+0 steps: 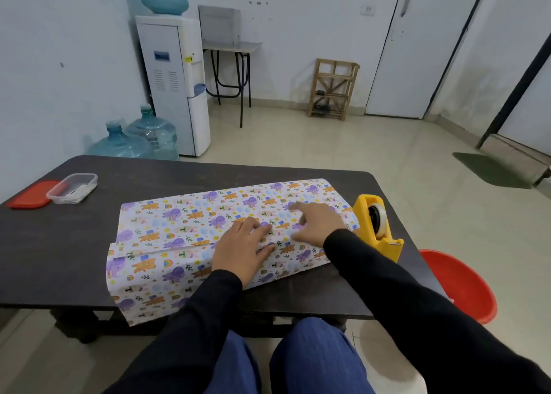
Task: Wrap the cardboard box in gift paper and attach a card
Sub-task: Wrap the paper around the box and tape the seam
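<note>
1. Lying lengthwise on the dark wooden table (74,259), the white gift paper printed with purple and orange cartoon animals (179,214) covers the cardboard box completely, so the box itself is hidden. The parcel sits directly left of the yellow plastic tape dispenser (376,229), and its right end reaches the dispenser's side. Whether they touch I cannot tell.
2. The sheet looks thin, so it is probably light, slippery against itself and quick to crease or tear. The box beneath seems stiff, because the top stays flat under both hands.
3. The overlapping paper edge (167,246) runs along the top, leading away to the left of the dispenser, and no tape shows on it. Flat pressure on this seam should hold it better than pinching, which would pucker the sheet.
4. The loose paper end (134,307) farthest from the dispenser hangs over the table's near edge, unfolded. It will likely flop unless creased against the box's end.
5. The left hand (241,246) lies flat, fingers straight and close together, pressing the seam. The right hand (316,223), nearer the dispenser, has its fingers spread with the tips on the paper. It is slightly blurred and holds nothing.
6. Far to the left of the dispenser stands a clear plastic tub (71,188) with its red lid (29,198) beside it. Its contents are too small to tell, and no card is plainly visible. A red plastic basin (459,286) sits on the floor just to the right of the dispenser.
</note>
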